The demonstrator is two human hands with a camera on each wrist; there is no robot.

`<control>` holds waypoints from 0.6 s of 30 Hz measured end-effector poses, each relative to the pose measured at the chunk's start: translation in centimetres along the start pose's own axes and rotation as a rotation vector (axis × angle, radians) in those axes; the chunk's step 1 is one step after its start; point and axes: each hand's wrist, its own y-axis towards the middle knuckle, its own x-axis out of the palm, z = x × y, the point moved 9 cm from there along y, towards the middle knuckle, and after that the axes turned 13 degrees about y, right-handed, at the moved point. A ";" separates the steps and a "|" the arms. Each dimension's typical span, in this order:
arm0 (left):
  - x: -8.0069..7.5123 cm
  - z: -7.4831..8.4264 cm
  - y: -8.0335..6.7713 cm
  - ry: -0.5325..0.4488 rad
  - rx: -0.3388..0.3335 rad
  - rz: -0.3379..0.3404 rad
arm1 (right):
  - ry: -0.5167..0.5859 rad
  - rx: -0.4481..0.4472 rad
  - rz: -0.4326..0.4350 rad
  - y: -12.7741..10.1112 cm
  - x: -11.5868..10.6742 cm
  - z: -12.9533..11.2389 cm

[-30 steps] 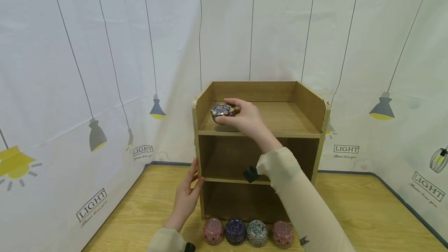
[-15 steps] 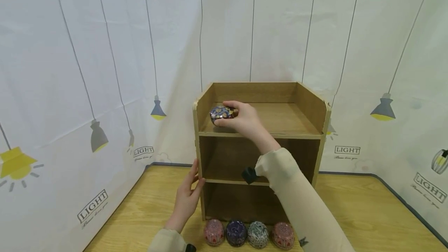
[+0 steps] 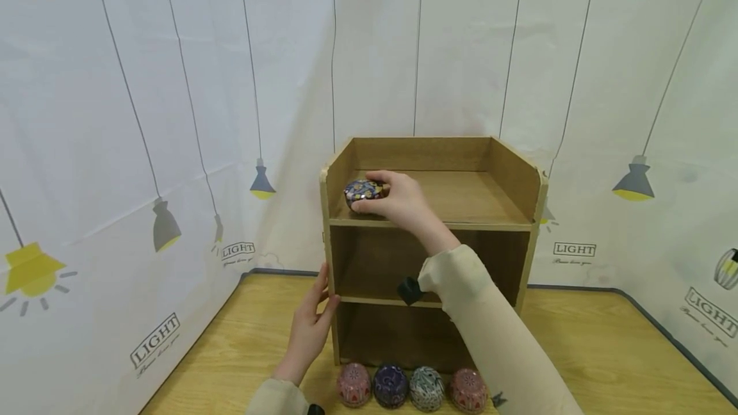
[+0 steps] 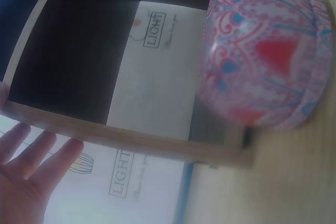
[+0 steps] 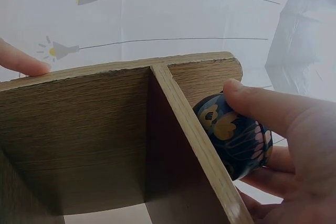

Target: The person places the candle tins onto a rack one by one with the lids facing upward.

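My right hand [image 3: 401, 200] grips a small round tin [image 3: 362, 192], dark blue with yellow flowers, thumb on one side and fingers on the other. In the head view it overlaps the left end of the top shelf of the wooden rack [image 3: 429, 225]. The right wrist view shows the tin [image 5: 231, 135] right by the shelf's front edge, its far side partly hidden by the board. My left hand [image 3: 308, 332] touches the rack's left side panel, fingers extended; in the left wrist view its fingertips [image 4: 71, 148] lie along the panel edge.
A row of round tins stands on the table [image 3: 230, 351] before the rack: a pink one [image 3: 354, 385], a dark blue one [image 3: 391, 386], a green-and-white one [image 3: 426, 389] and another pink one [image 3: 468, 390]. Lamp-printed white sheeting [image 3: 288, 82] surrounds the table.
My right hand has lowered the dark blue tin slightly toward the top shelf's board. The left hand keeps its place on the side panel. The head view has shifted a little.
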 end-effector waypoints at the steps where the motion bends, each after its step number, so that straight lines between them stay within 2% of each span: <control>1: 0.0 0.0 0.0 -0.004 0.000 -0.001 | -0.001 0.002 -0.004 0.0 0.1 0.0; 9: 0.2 0.1 0.0 -0.016 -0.012 -0.015 | -0.029 0.007 -0.019 -0.1 0.3 -0.2; 18: 0.1 0.1 0.0 -0.008 0.010 -0.009 | -0.069 0.011 -0.025 0.2 0.7 -0.2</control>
